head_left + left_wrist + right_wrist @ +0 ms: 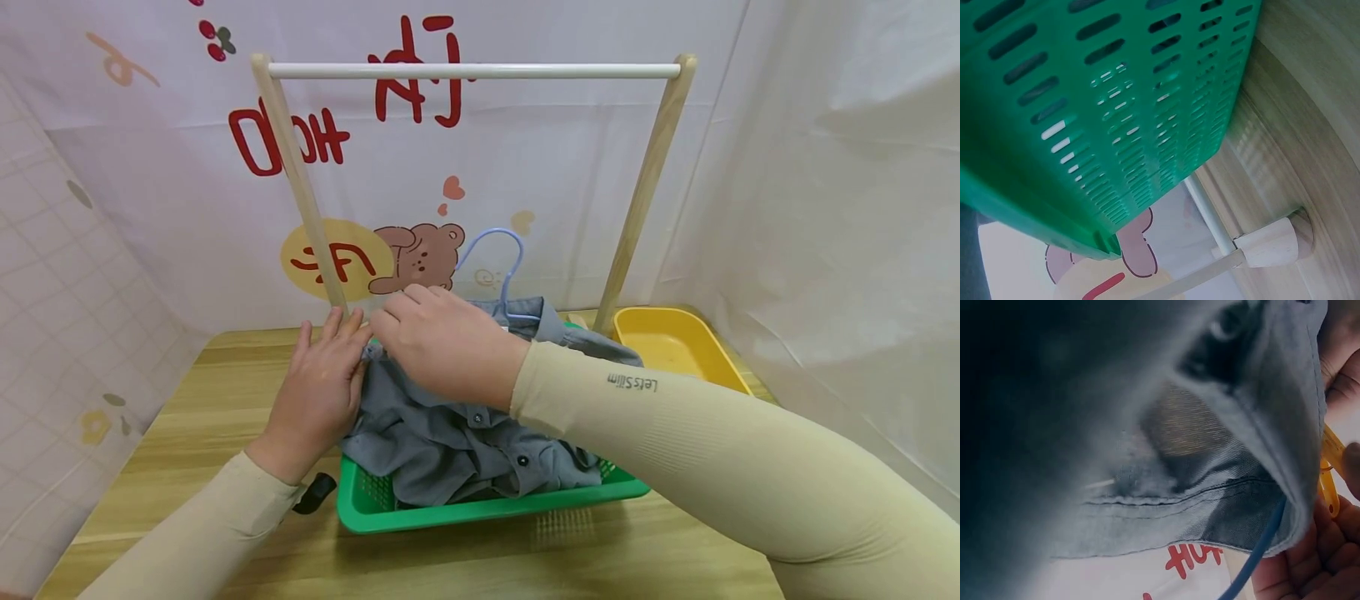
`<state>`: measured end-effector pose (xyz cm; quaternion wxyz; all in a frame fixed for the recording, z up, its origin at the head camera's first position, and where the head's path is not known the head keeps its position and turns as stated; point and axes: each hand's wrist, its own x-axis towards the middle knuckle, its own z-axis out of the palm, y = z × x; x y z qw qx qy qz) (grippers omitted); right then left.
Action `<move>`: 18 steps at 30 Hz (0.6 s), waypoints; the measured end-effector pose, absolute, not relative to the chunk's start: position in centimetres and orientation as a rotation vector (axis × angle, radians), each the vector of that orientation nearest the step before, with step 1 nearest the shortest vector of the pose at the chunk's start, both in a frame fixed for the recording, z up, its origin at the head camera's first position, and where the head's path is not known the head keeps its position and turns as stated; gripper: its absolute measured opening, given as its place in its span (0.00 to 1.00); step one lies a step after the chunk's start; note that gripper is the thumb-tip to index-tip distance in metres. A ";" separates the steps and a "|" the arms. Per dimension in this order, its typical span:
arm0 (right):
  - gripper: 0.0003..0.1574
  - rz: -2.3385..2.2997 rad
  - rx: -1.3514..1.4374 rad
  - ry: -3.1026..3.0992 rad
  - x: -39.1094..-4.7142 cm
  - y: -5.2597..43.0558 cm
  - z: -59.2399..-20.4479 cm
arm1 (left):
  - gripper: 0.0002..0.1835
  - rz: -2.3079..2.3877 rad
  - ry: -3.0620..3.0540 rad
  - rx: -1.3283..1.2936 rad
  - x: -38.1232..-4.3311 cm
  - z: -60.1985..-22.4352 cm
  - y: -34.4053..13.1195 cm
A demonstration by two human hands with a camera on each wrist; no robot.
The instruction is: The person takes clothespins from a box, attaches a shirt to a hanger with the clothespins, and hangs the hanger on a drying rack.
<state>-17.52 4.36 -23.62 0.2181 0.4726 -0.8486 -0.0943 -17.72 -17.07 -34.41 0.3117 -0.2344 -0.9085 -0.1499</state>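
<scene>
A grey-blue button shirt (442, 442) lies bunched in a green basket (480, 510), with the hook of a blue hanger (517, 250) rising from its collar. My left hand (318, 400) pinches the shirt's left shoulder edge between thumb and fingers, its other fingers spread. Just beside it, over the same edge, my right hand (446, 342) curls its fingers with the back of the hand upward. In the right wrist view, fingers pinch a yellow clip (1330, 478) at the edge of the cloth. The left wrist view shows the basket's slotted side (1135, 125) and no hand.
A rack with wooden posts (641, 183) and a white bar (472, 72) stands behind the basket. At the right is a yellow tray (660, 321). Everything stands on a wood-grain table (217, 400) before a printed curtain (570, 183).
</scene>
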 end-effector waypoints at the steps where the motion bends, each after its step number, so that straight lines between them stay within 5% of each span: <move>1: 0.17 -0.256 1.307 -2.359 -17.5 4.3 -23.6 | 0.24 -0.394 -2.396 -0.620 -17.7 -34.4 -17.1; 7: 0.25 -0.254 1.310 -2.389 -17.6 4.1 -23.6 | 0.23 -0.398 -2.397 -0.619 -17.7 -34.4 -17.0; 18: 0.14 -0.215 1.347 -2.320 -17.3 3.8 -23.7 | 0.22 -0.396 -2.377 -0.627 -17.5 -34.4 -16.8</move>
